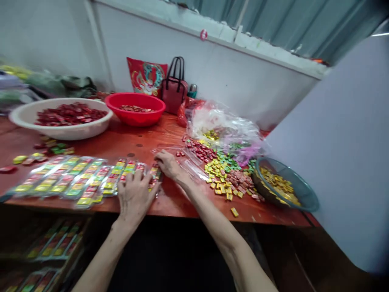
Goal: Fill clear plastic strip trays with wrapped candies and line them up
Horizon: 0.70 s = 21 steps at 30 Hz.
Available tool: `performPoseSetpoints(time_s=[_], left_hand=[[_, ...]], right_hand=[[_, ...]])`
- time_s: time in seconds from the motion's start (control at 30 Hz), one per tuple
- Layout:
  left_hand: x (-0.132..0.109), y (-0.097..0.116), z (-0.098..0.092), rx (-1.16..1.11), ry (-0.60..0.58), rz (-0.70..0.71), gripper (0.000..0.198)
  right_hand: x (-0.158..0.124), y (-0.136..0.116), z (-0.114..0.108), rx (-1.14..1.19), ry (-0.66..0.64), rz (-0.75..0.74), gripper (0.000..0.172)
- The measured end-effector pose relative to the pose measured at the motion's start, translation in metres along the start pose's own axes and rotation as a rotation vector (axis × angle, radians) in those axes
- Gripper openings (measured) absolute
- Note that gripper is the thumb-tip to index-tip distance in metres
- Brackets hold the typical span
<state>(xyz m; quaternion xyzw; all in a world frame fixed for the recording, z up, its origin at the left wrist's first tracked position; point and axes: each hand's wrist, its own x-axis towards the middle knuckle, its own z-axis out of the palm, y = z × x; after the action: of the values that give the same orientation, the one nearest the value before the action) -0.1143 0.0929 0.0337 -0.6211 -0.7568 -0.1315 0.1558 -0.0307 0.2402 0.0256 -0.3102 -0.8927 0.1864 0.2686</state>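
My left hand [135, 197] lies palm down over the near ends of several filled clear packs, fingers spread and thumb stretched to the right. Its thumb touches a narrow clear plastic pack [154, 175] filled with small wrapped candies. At the far end of that pack, my right hand [167, 163] has its fingers bent together on the edge; the fingertips are partly hidden. Further filled packs [88, 178] lie side by side to the left, with candies in red, yellow, green and pink. Empty clear packs [194, 168] lie right of my right hand.
Loose candies [225, 174] spread to the right beside a crumpled clear bag [225, 125]. A dark basin [308, 194] of yellow candies stands at the right edge. Behind are a white basin [91, 130], a red basin [136, 119] and a handbag [174, 95]. Filled packs lie on shelves [69, 259] below.
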Motion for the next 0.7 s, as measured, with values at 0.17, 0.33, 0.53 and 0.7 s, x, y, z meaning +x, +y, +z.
performPoseSetpoints(time_s=[0.17, 0.33, 0.53, 0.7], left_hand=[[0.008, 0.005, 0.001, 0.034, -0.041, 0.017, 0.038], [0.011, 0.009, -0.002, 0.068, -0.056, 0.037, 0.041], [0.016, 0.012, -0.001, 0.042, -0.081, 0.026, 0.035], [0.020, 0.013, -0.002, 0.037, -0.113, -0.004, 0.032]], right_hand=[[-0.025, -0.013, -0.014, -0.068, 0.078, -0.002, 0.015], [-0.100, -0.037, -0.039, 0.002, 0.159, 0.042, 0.017], [-0.169, -0.014, -0.055, -0.022, 0.290, 0.235, 0.015], [-0.168, 0.020, -0.075, -0.244, 0.375, 0.353, 0.014]])
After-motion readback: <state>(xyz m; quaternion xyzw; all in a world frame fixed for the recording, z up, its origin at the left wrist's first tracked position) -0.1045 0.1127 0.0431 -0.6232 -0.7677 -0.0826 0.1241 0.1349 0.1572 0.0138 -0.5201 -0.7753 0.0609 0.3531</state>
